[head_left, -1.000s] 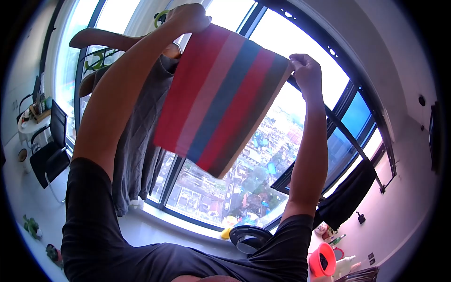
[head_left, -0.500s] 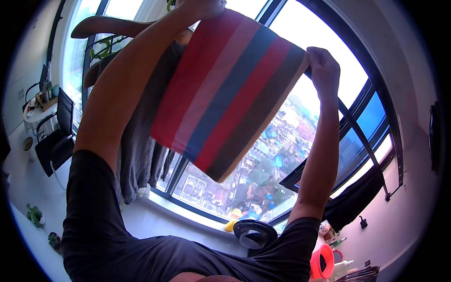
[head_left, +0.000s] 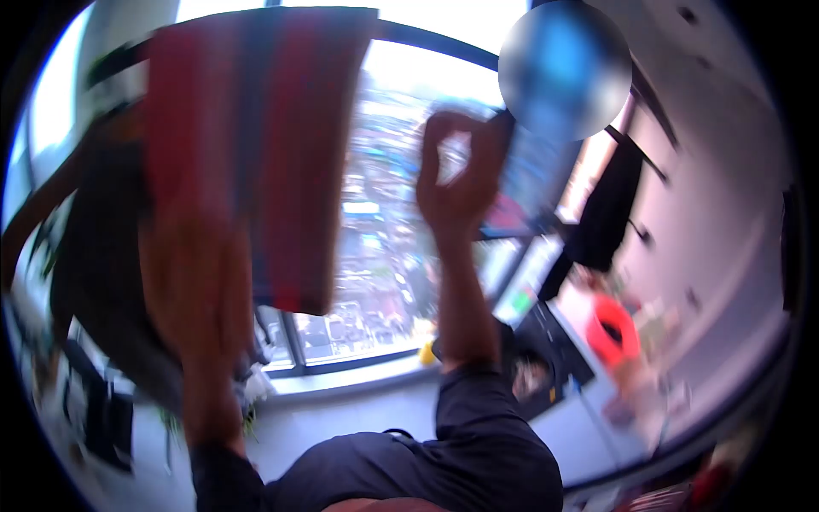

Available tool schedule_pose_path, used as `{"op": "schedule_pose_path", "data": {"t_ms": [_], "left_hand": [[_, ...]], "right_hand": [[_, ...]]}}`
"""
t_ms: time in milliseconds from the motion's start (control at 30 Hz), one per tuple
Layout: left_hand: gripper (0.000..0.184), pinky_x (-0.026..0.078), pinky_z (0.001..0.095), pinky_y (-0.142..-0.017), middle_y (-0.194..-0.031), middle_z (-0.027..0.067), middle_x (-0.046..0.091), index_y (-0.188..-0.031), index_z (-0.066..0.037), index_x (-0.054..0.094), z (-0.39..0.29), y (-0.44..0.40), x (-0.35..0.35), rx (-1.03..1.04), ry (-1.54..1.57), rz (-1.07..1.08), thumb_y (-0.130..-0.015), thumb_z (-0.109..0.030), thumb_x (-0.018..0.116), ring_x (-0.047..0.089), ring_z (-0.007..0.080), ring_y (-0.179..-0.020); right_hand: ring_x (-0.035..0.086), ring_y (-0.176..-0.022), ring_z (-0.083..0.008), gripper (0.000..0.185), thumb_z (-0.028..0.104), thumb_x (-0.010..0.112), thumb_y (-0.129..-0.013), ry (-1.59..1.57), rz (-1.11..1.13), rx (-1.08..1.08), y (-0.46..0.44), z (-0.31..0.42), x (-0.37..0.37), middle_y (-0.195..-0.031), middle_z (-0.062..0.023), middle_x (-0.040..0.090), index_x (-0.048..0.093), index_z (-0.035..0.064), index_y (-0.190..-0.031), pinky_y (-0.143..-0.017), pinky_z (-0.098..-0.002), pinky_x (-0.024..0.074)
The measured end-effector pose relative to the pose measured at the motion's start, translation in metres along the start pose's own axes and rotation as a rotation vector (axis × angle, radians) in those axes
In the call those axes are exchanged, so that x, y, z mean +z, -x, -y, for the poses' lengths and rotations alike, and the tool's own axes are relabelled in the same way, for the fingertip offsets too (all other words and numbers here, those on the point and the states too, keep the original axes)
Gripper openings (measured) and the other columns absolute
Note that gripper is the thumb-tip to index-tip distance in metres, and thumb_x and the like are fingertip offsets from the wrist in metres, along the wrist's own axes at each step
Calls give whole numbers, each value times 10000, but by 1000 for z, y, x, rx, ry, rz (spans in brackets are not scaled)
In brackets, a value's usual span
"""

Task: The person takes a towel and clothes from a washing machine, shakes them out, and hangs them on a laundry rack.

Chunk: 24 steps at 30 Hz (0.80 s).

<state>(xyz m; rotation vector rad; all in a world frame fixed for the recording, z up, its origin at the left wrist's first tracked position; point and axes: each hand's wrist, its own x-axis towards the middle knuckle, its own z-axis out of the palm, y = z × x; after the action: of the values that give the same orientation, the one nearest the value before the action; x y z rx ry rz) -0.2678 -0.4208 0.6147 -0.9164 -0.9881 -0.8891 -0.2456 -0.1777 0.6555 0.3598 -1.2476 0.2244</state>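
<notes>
A striped cloth [head_left: 294,171] in red, pink, blue and brown hangs spread out in front of the window. What holds its top edge I cannot make out. My left hand [head_left: 196,290] is raised against the cloth's lower left part, fingers stretched upward and flat, blurred by motion. My right hand [head_left: 461,183] is off the cloth, to its right in front of the window. Its thumb and forefinger curl into a ring with the window showing through and nothing visible in it. A dark grey garment [head_left: 102,256] hangs beside the cloth on the left.
The large window [head_left: 401,213] looks over a city far below. A black garment [head_left: 606,200] hangs at the right. Lower down stand a black-topped appliance [head_left: 546,350] and a red-orange bucket [head_left: 597,328]. A dark chair [head_left: 102,418] is at the lower left.
Both hands have let go of the cloth's upper corners. My left hand has come down onto its lower part, and my right hand has moved left and down. The view has turned right.
</notes>
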Motion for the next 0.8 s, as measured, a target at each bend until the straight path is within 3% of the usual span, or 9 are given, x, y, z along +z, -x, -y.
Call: {"op": "schedule_pose_path", "data": {"t_ms": [100, 300, 333, 367, 400, 433, 467, 600, 800], "left_hand": [[133, 470, 372, -692, -915, 85, 608, -961, -105, 666, -46, 70, -29, -189, 305, 675, -828, -114, 673, 591, 218, -802], [138, 510, 317, -643, -866, 128, 664, -944, -43, 657, -61, 98, 28, -521, 1047, 684, -911, -174, 635, 654, 230, -774], [150, 517, 308, -650, -890, 135, 669, -984, -35, 646, -65, 96, 29, -644, 1172, 681, -924, -171, 622, 659, 222, -788], [166, 524, 298, -657, -914, 143, 673, -1023, -27, 634, -69, 93, 32, -765, 1287, 663, -937, -167, 610, 664, 214, -803], [184, 529, 301, -670, -935, 155, 671, -1055, -22, 621, -77, 86, 38, -772, 1377, 657, -941, -164, 606, 667, 216, -815], [204, 534, 304, -682, -957, 167, 670, -1087, -16, 607, -88, 79, 45, -793, 1467, 656, -944, -162, 602, 670, 218, -828], [230, 537, 320, -696, -980, 187, 661, -1112, -5, 595, -97, 71, 51, -818, 1569, 656, -937, -152, 621, 671, 234, -836], [225, 543, 304, -698, -990, 191, 642, -1096, -10, 593, -155, 62, 81, -875, 2018, 536, -923, -147, 638, 661, 222, -830], [221, 551, 280, -700, -1006, 198, 614, -1072, -18, 591, -268, 58, 131, -1000, 2453, 254, -903, -140, 663, 647, 205, -820]], "right_hand": [[608, -677, -303, 141, 8, 679, -785, 42, 180, 208, 136, 32, -45, -771, -138, 595, 571, 38, -870, -594, -373, 478], [637, -906, -380, 193, 225, 608, -846, 241, 1926, 1048, 499, 64, -266, -974, -169, 677, 668, 78, -956, -774, -490, 506], [642, -866, -388, 228, 276, 592, -832, 276, 1917, 1215, 551, 87, -330, -881, -160, 692, 694, 89, -913, -740, -489, 512], [663, -748, -334, 258, 306, 596, -807, 313, 1758, 1354, 591, 114, -390, -808, -152, 691, 698, 80, -877, -696, -462, 517], [648, -618, -251, 234, 278, 589, -824, 394, 1436, 1849, 581, 145, -432, -730, -128, 680, 704, 80, -871, -584, -409, 518], [622, -545, -194, 198, 226, 580, -856, 598, 814, 2486, 564, 176, -460, -654, -104, 642, 673, 63, -792, -482, -342, 495], [629, -543, -196, 196, 190, 578, -871, 688, 267, 2677, 583, 203, -505, -647, -92, 629, 621, 69, -724, -440, -302, 482], [595, -507, -197, 116, 69, 496, -835, 1147, -310, 2717, 560, 271, -589, -654, -109, 622, 603, 29, -815, -416, -319, 469], [614, -539, -185, 117, 118, 553, -852, 798, -318, 2679, 600, 279, -620, -685, -94, 635, 604, 34, -788, -447, -297, 485]]}}
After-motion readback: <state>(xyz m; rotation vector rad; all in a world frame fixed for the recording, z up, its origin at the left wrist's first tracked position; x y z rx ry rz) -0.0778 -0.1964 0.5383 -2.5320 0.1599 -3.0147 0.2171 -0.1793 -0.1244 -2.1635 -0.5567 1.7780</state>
